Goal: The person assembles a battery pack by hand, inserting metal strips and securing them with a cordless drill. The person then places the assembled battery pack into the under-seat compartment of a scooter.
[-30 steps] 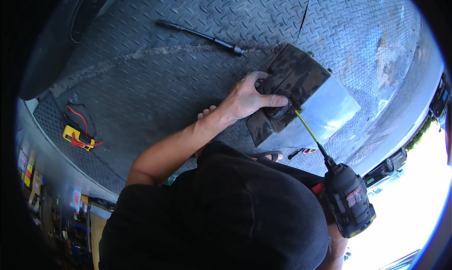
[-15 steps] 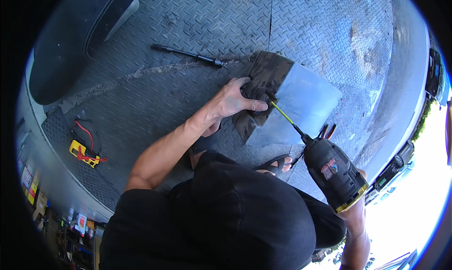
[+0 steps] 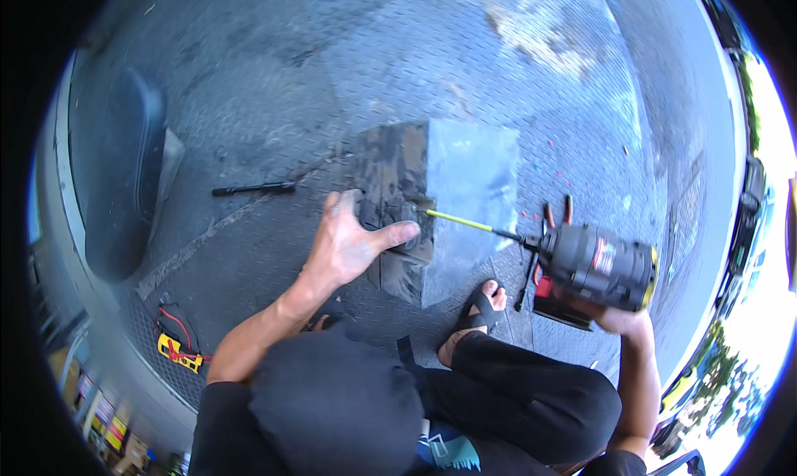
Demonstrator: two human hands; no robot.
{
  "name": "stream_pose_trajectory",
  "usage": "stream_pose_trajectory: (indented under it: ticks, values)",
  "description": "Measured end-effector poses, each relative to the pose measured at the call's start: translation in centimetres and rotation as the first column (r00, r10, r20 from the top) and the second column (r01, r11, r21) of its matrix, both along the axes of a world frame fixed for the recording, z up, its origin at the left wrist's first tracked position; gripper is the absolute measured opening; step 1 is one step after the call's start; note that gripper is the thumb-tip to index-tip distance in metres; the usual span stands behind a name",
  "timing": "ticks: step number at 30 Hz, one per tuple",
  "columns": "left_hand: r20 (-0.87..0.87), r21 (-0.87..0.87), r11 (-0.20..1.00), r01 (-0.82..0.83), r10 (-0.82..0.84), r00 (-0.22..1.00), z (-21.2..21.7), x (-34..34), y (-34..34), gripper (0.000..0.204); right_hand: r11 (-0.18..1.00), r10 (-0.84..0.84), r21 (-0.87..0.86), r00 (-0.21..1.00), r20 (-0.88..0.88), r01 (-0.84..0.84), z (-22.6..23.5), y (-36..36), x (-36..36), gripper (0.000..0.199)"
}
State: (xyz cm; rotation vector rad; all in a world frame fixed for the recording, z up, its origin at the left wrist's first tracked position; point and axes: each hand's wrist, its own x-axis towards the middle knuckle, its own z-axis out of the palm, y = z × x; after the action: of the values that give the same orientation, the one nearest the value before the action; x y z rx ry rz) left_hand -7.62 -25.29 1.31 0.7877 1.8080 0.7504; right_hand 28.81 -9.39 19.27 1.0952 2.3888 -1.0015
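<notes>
A metal box or block (image 3: 473,169), smooth grey on its right face and dark and grimy on its left, sits on the patterned floor in front of me. My left hand (image 3: 349,244) grips its dark side, the thumb pressed near a dark lump beside a notch and the fingers curled farther left. In my right hand (image 3: 618,318) is a black power drill (image 3: 594,264), mostly hiding the fingers on its handle. Its long yellow-green bit (image 3: 461,220) points left, the tip meeting the notch near my thumb.
A black rod-like tool (image 3: 253,189) lies left of the box. Pliers (image 3: 558,212) with reddish handles lie behind the drill. A yellow device with red leads (image 3: 178,351) rests at lower left. A black padded seat (image 3: 129,177) stands at far left. My sandalled foot (image 3: 483,310) is close to the box.
The view has shifted and turned, so the box appears farther left and straighter. The drill now looks nearly level instead of slanting. Both hands keep their holds.
</notes>
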Motion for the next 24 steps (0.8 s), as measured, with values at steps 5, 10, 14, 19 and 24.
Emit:
stream_pose_trajectory:
  ticks: [5,10,14,19,24]
  values:
    - [-0.077,-0.006,0.989,0.149,-0.149,0.986,5.6,3.7,3.4,0.091,0.752,-0.627,-0.329,0.775,-0.086,0.572,-2.3,2.7,8.1,0.037]
    - [0.022,-0.002,0.995,0.098,-0.098,0.995,7.9,10.1,6.8,0.070,0.263,-0.907,-0.774,0.421,0.005,0.576,-7.4,8.2,16.6,0.030]
    - [0.093,0.039,0.968,0.246,-0.249,0.964,9.1,14.1,9.2,0.073,0.194,-0.917,-0.847,0.399,0.022,0.494,-12.6,9.9,23.1,0.040]
    - [-0.101,0.023,0.952,0.305,-0.301,0.948,10.0,15.8,10.0,0.069,0.117,-0.917,-0.920,0.397,0.044,0.373,-19.3,10.5,26.8,0.046]
    - [0.273,0.137,0.987,0.086,-0.121,0.954,6.9,13.3,6.4,0.052,0.072,-0.924,-0.971,0.381,0.021,0.230,-21.9,10.2,27.1,0.053]
